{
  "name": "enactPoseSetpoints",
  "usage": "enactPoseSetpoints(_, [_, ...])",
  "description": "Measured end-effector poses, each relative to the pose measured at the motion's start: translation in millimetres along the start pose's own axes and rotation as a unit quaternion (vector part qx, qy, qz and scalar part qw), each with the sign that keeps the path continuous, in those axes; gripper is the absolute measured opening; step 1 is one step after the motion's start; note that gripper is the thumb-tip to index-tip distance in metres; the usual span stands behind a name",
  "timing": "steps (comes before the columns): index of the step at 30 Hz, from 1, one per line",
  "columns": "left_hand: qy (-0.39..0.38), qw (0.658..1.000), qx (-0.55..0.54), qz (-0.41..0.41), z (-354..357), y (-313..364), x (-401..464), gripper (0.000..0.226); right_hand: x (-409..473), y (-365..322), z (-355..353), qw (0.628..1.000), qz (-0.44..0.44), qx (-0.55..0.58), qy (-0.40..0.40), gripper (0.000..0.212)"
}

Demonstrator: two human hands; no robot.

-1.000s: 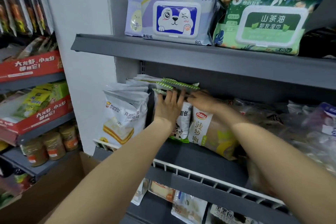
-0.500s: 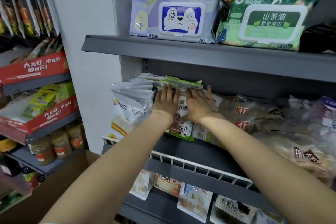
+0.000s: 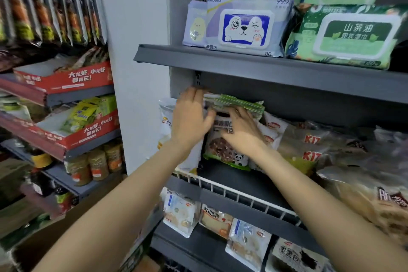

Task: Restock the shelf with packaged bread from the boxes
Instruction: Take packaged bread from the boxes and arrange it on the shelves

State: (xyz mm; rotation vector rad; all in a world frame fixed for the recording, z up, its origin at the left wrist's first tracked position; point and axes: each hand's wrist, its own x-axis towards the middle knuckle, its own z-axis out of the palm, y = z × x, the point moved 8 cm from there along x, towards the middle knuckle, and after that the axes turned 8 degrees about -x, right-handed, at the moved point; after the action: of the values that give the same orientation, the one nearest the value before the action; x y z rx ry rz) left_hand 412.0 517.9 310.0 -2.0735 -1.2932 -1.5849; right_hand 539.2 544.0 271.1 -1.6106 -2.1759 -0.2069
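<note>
A grey metal shelf unit (image 3: 276, 70) is shown against a white wall, with a second rack (image 3: 72, 121) of red display cartons and jars to the left. Largest on the upper shelf are green wet-wipe packs (image 3: 348, 35), stacked two deep, and beside them purple wet-wipe packs (image 3: 242, 28) printed with a cartoon dog. The middle shelf (image 3: 242, 181), fronted by a white wire rail (image 3: 231, 192), is filled with packaged bread: clear bags lettered in red (image 3: 309, 148) are piled to the right, a white bag (image 3: 165, 121) is stood at the far left, and between them a green-trimmed bread pack (image 3: 225, 146) with a panda in its lower corner is stood upright near the shelf's left end. Its green-striped top seal (image 3: 236, 104) is seen just under the shelf above. The left hand (image 3: 189, 117) is laid over the white bag and the pack's left edge, fingers spread and reaching upward; whether this grip is closed round anything cannot be told through the blur. The right hand (image 3: 240, 130) is pressed flat on the pack's front, fingers extended, so this grip is loose and not closed. Smaller bread packs (image 3: 212, 218) are ranged on the lower shelf, partly behind the forearms.
</note>
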Motion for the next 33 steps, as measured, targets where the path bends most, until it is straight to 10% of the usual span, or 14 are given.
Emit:
enactPoseSetpoints(3, [0.056,0.961,-0.156,-0.221,-32.5,-65.9,-4.9,0.042,3.5,-31.4,6.5,0.997,-0.020,0.079,-0.003,0.062])
enactPoseSetpoints(8, [-0.113,0.826,-0.322,-0.449,5.0,-148.8,-23.8,0.074,24.6,-74.6,14.8,0.998,-0.042,-0.035,-0.044,0.092])
enactPoseSetpoints(14, [-0.232,0.747,-0.360,-0.508,26.8,-171.6,-36.6,0.121,45.1,-98.4,23.7,0.976,-0.043,-0.179,-0.114,0.100])
enactPoseSetpoints(27, [-0.297,0.664,-0.522,-0.446,68.2,-153.3,-22.8,0.061,51.0,-97.2,46.6,0.958,0.027,-0.255,-0.131,0.109])
enactPoseSetpoints(29, [-0.292,0.690,-0.494,-0.441,68.5,-156.6,-19.3,0.058,54.5,-94.1,45.5,0.962,0.040,-0.234,-0.135,0.108])
enactPoseSetpoints(33, [-0.155,0.886,-0.327,-0.291,25.9,-165.7,0.2,0.039,54.4,-90.5,45.2,0.972,0.036,-0.209,-0.105,0.105])
